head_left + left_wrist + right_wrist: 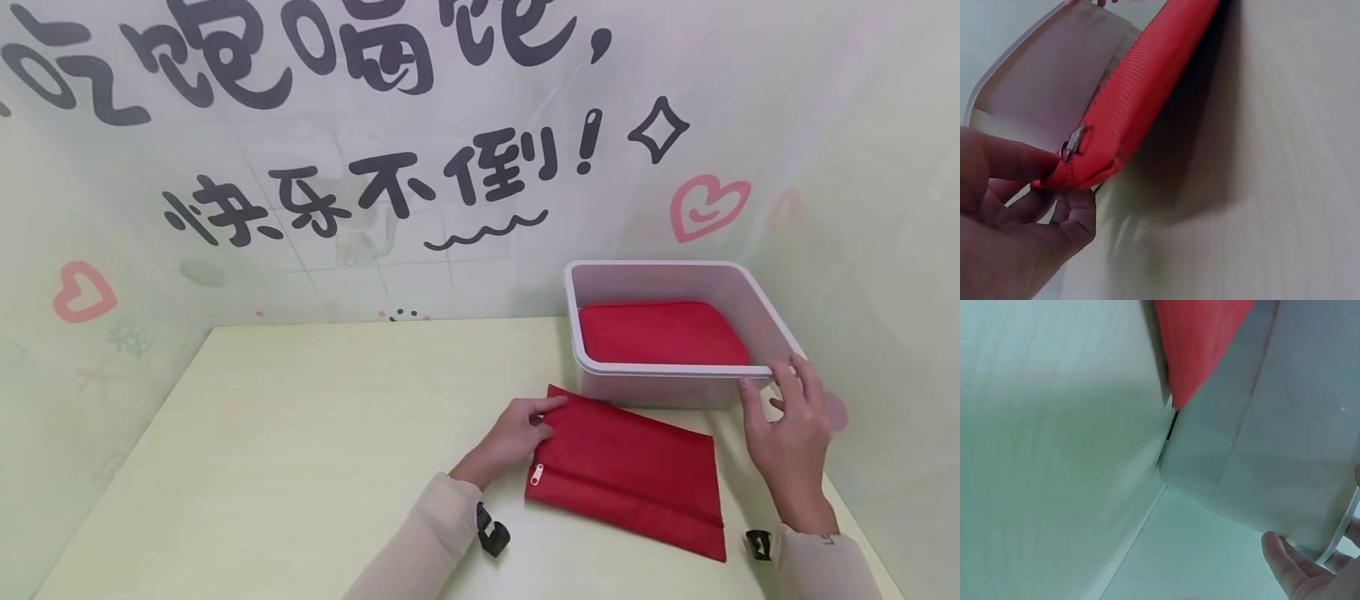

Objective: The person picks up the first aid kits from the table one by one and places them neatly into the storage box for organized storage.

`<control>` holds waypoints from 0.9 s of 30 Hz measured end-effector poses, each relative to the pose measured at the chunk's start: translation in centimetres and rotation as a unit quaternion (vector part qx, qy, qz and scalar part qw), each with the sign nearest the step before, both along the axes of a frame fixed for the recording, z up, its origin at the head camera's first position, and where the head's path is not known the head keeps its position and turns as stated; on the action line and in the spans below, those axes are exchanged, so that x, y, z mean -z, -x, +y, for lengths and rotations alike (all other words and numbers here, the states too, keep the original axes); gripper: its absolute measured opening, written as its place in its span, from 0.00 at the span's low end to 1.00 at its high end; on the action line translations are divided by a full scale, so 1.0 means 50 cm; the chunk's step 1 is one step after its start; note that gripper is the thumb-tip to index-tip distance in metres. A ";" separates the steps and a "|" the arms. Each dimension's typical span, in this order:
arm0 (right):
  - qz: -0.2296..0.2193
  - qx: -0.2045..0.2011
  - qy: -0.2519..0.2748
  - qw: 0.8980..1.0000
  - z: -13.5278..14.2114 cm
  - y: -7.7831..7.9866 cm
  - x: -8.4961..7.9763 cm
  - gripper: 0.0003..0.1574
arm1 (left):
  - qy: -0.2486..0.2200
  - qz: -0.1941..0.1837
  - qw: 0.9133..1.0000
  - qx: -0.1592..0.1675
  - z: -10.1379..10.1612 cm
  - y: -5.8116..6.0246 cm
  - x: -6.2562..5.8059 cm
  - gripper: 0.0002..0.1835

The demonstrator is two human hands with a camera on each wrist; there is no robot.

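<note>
A red zippered pouch (626,467) is held at its left edge by my left hand (517,433), thumb and fingers pinching the corner. Its metal zipper pull (1073,141) shows close to the fingertips in the left wrist view. The pouch hangs tilted in front of a pale plastic bin (660,387). Inside that bin lies a second red pouch (660,333). At the bin's front right corner my right hand (791,433) grips the rim, with fingers over the edge and the thumb outside, as the right wrist view (1319,572) also shows.
The light wooden table (300,433) stretches to the left of the pouch. A printed wall sheet (450,292) stands behind the table, and another pale wall (892,375) rises close to the bin's right side. Black straps (492,533) sit at both wrists.
</note>
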State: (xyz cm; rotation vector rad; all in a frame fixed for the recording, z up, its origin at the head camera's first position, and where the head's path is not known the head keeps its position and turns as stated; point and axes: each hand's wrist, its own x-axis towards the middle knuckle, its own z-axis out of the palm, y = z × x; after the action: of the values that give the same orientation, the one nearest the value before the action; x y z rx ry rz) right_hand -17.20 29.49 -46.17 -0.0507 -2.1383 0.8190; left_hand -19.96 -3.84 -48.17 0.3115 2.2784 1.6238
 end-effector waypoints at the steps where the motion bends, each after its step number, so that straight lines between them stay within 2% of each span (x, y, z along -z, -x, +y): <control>1: 0.001 0.000 0.001 1.000 0.000 0.000 0.000 0.22 | 0.000 0.000 1.000 0.004 -0.004 0.001 -0.003 0.27; 5: 0.003 0.000 0.002 1.000 0.000 0.001 0.000 0.23 | -0.001 0.006 1.000 0.019 -0.020 0.004 -0.011 0.28; 11: 0.004 -0.004 -0.004 1.000 0.000 0.002 -0.002 0.22 | -0.028 -0.025 0.999 0.035 -0.039 0.006 -0.022 0.28; 21: 0.006 -0.003 0.000 1.000 0.000 0.001 -0.002 0.22 | -0.041 -0.041 0.998 0.028 -0.079 0.018 -0.051 0.28; 27: 0.016 -0.001 0.008 1.000 0.003 0.005 0.004 0.23 | -0.066 -0.069 0.995 0.021 -0.105 0.021 -0.079 0.27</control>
State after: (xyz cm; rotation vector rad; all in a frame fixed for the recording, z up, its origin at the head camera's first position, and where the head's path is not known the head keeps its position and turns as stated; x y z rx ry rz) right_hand -17.45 29.62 -46.37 -0.0439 -2.1017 0.8315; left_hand -21.03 -9.11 -44.21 0.2663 2.0556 1.7222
